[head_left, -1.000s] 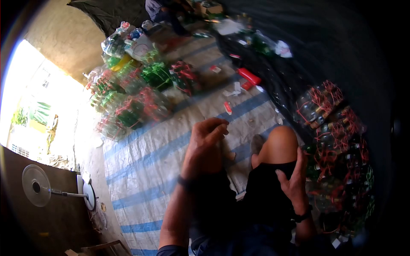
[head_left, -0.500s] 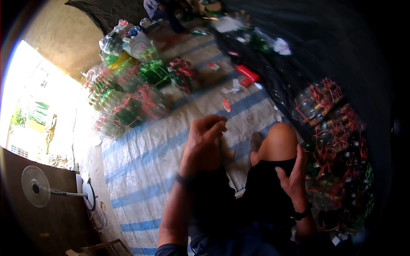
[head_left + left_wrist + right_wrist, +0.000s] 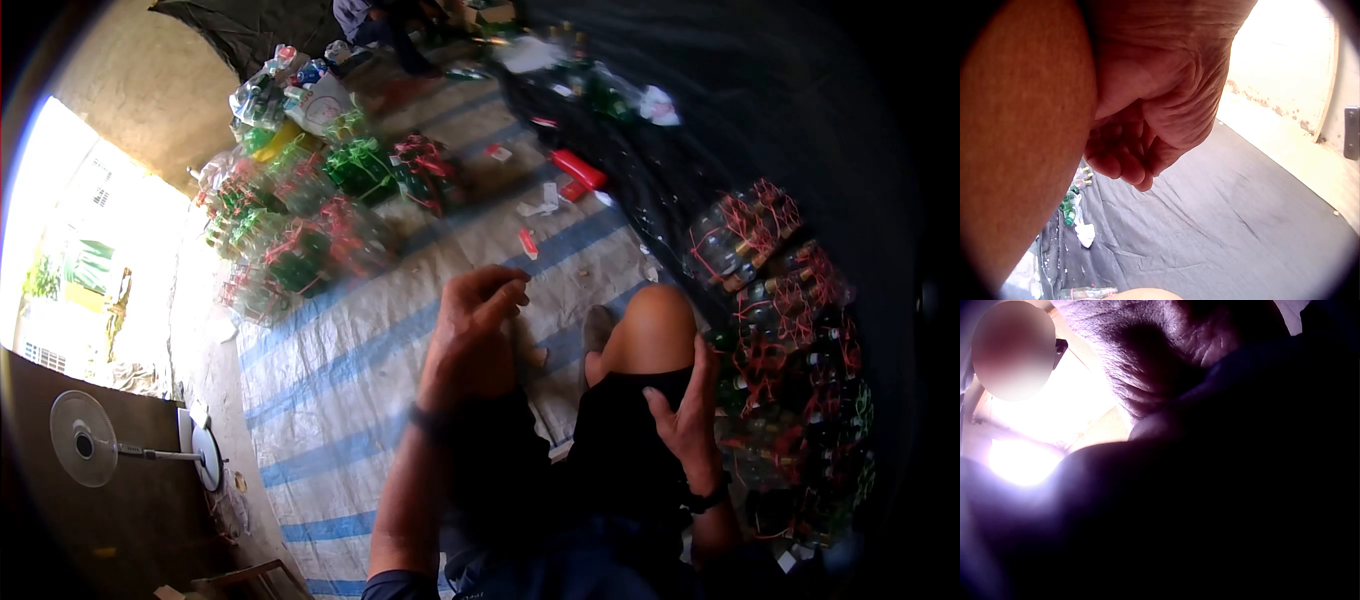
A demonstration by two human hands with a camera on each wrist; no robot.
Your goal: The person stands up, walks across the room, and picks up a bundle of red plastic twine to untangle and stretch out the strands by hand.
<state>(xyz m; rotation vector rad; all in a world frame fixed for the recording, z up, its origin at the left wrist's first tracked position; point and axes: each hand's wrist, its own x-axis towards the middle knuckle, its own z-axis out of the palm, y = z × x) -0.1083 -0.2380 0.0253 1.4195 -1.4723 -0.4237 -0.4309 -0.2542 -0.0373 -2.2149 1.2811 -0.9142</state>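
My left hand lies over my left knee, its fingers loosely bent and holding nothing. In the left wrist view, the same hand hangs beside the bare leg with its fingers curled in. My right hand rests along the outer side of my right knee, thumb spread over the dark shorts. Only part of the right palm shows in the right wrist view; dark cloth hides the rest.
A striped tarp covers the floor. Tied bottle bundles stand at the left and right. A red packet and scraps lie ahead. A fan stands at the left. Another person sits at the back.
The head view has shifted very slightly, so the scene sits a little higher and further left. Both hands stay where they were on the legs.
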